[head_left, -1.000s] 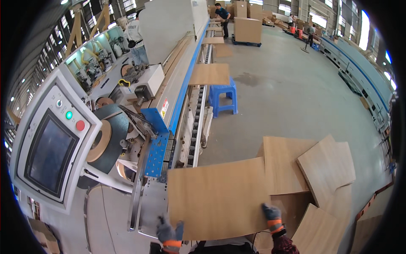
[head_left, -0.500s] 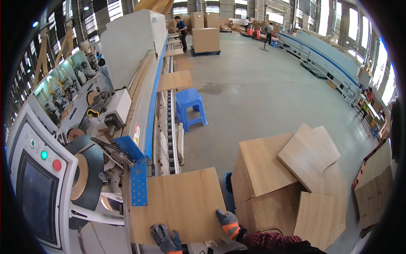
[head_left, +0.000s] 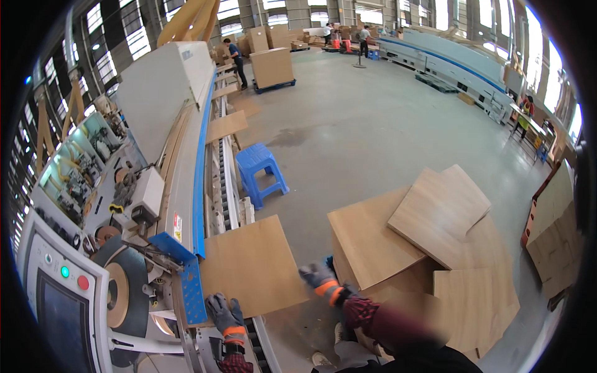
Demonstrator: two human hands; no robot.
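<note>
Light-brown rectangular wooden panel (head_left: 252,267) lying flat at lower centre of the frame, long edge pushed up against the blue perforated guide plate (head_left: 189,289) of the white edge-finishing machine (head_left: 165,99), so resting square for the roller conveyor track (head_left: 227,180) running toward the upper left. Left hand (head_left: 225,314), in a grey glove with orange cuff, pressed on the panel's near corner at lower centre, fingers spread flat rather than curled round anything, apparently steadying the board against the guide. Right hand (head_left: 320,276), same kind of glove, blurred just off the panel's right edge, not touching it; fingers seemingly loose and empty, though blur leaves that uncertain. To the right, a stack of matching wooden panels (head_left: 435,217), skewed on one another, kept within arm's reach. Blue plastic stool (head_left: 261,171) beside the track, mid-frame. Grey control panel with green and red buttons (head_left: 62,292) at lower left. Further panels (head_left: 227,124) lying along the track, upper left.
</note>
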